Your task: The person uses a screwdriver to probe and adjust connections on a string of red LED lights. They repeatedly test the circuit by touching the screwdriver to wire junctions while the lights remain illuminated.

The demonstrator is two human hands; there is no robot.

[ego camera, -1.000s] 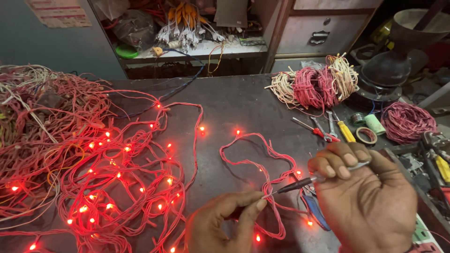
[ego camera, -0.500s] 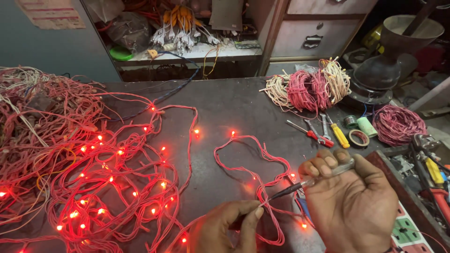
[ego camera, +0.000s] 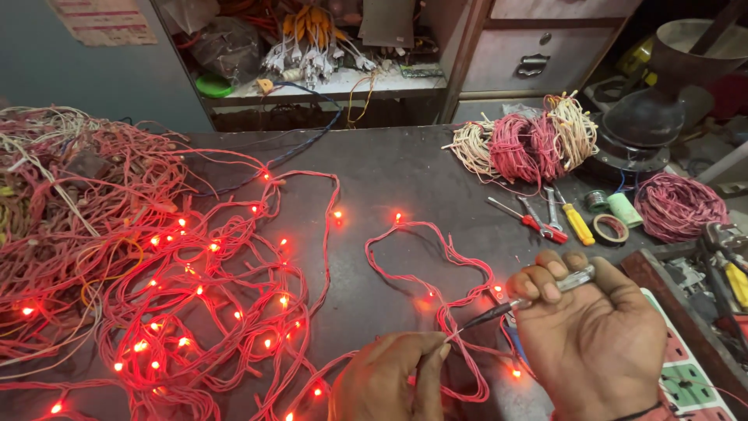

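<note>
A string of lit red fairy lights on thin red wire sprawls over the near left of a dark worktop, one loop trailing to the near middle. There the left hand pinches a strand between thumb and fingers, and the right hand is closed around a clear-handled tester screwdriver, its dark tip touching the pinched wire. At the far left lies a tangled heap of unlit red and white wire. Far right sit coiled bundles of red and cream wire, with small red- and yellow-handled screwdrivers and tape rolls near them. Beyond the top, a cluttered shelf holds white plugs and cables, beside a grey metal drawer.
</note>
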